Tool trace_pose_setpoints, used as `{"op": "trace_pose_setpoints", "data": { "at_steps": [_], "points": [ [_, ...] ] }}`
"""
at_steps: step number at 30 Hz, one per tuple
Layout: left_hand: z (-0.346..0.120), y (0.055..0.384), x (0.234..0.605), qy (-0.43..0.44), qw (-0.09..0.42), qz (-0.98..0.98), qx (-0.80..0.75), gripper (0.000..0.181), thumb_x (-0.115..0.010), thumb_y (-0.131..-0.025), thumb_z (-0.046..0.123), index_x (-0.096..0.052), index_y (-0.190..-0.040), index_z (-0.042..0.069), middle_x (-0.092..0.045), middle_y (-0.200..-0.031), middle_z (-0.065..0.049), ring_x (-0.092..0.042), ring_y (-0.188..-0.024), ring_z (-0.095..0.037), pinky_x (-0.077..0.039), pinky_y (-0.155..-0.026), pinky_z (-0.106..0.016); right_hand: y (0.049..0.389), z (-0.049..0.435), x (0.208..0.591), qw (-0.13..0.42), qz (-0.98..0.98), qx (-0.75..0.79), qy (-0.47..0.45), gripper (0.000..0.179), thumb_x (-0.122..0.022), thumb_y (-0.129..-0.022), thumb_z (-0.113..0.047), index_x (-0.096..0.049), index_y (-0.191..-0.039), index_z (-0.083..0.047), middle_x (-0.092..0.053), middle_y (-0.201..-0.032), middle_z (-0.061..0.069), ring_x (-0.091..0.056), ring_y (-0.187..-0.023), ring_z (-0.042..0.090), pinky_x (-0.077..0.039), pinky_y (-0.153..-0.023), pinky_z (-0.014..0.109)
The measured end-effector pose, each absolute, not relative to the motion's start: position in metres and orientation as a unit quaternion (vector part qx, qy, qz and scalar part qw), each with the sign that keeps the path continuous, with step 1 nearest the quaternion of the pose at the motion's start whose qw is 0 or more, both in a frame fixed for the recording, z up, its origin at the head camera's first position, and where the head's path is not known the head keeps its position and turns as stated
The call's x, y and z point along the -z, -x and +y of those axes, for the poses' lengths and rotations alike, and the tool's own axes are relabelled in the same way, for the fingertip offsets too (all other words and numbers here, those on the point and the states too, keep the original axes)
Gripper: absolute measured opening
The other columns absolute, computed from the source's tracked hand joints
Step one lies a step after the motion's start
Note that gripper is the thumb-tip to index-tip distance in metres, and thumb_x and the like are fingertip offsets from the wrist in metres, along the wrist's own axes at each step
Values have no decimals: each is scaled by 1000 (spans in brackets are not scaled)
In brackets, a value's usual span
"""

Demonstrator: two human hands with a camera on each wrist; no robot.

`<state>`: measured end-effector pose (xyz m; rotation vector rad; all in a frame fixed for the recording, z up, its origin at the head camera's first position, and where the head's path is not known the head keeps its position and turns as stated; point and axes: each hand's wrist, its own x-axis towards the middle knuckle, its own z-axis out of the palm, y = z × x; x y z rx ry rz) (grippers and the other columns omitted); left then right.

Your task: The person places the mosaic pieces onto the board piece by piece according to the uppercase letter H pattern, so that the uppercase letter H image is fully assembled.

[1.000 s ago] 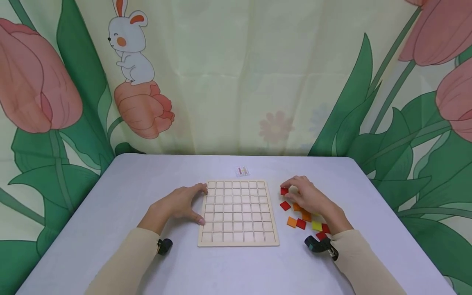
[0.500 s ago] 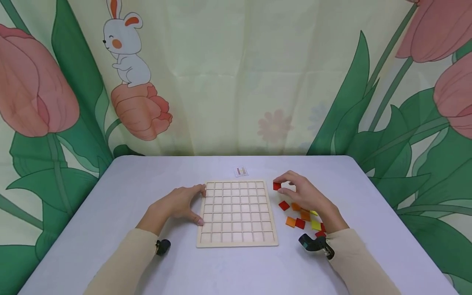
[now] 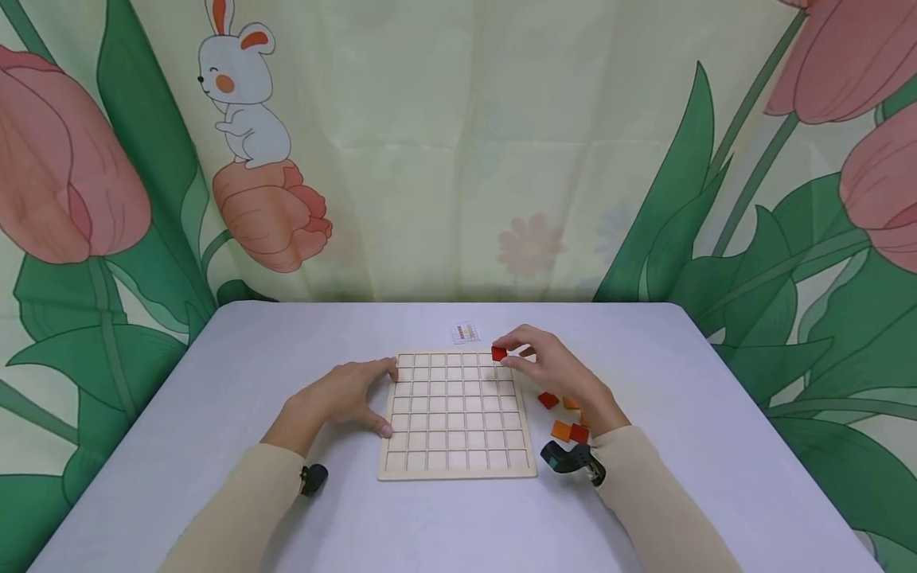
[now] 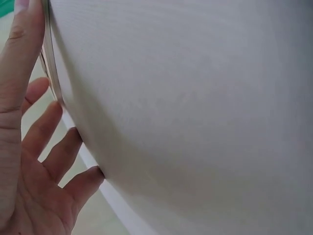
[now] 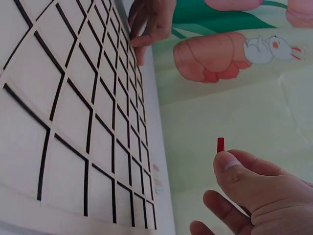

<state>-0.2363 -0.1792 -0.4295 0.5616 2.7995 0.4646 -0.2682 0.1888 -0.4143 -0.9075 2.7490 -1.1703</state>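
My right hand (image 3: 562,370) pinches a small red square tile (image 3: 499,355) between thumb and fingertips, over the far right corner of a wooden grid board (image 3: 457,422). In the right wrist view, the red tile (image 5: 220,144) stands edge-on above the thumb, raised off the board. The board's square cells hold no tiles. My left hand (image 3: 340,402) rests at the board's left side, thumb at the nearer part of the edge and fingers at the far corner. The left wrist view shows the left hand (image 4: 41,181) with spread fingers, their tips down on the white surface.
Red tiles (image 3: 548,399) and orange tiles (image 3: 561,430) lie loose right of the board, partly hidden by the right forearm. A small printed card (image 3: 466,333) lies behind the board. A patterned curtain (image 3: 430,159) hangs behind the white table (image 3: 322,525).
My right hand has carried the red tile left, from beside the loose tiles to over the board's far right corner. The left hand has stayed at the board's edge.
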Motion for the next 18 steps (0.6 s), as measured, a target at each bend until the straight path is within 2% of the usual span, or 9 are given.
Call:
{"op": "trace_pose_setpoints", "data": {
  "at_steps": [6,15,18],
  "points": [
    [-183,238,430,-199,120,959,-162,87,-95,-53,61,-54,-123,29,-53,-149,-1,-54,-132,-27,-44,-110,-51,279,170,414,9,868,383,317,29,-71,-98,-13,-70,-127,-12,-66,-119,0,-62,-116,24,-55,-98,46],
    [-182,238,433,-198,120,961,-154,87,-93,-53,63,-53,-123,31,-58,-137,4,-57,-122,-22,-47,-106,-49,287,146,413,17,861,385,332,32,-71,-98,-12,-69,-129,-10,-66,-121,3,-62,-117,28,-55,-98,48],
    [-181,239,432,-205,114,960,-154,86,-93,-54,62,-53,-123,31,-57,-139,4,-57,-123,-23,-46,-107,-49,289,141,412,20,859,388,333,31,-71,-97,-11,-69,-128,-11,-68,-121,3,-63,-116,26,-55,-98,46]
  ]
}}
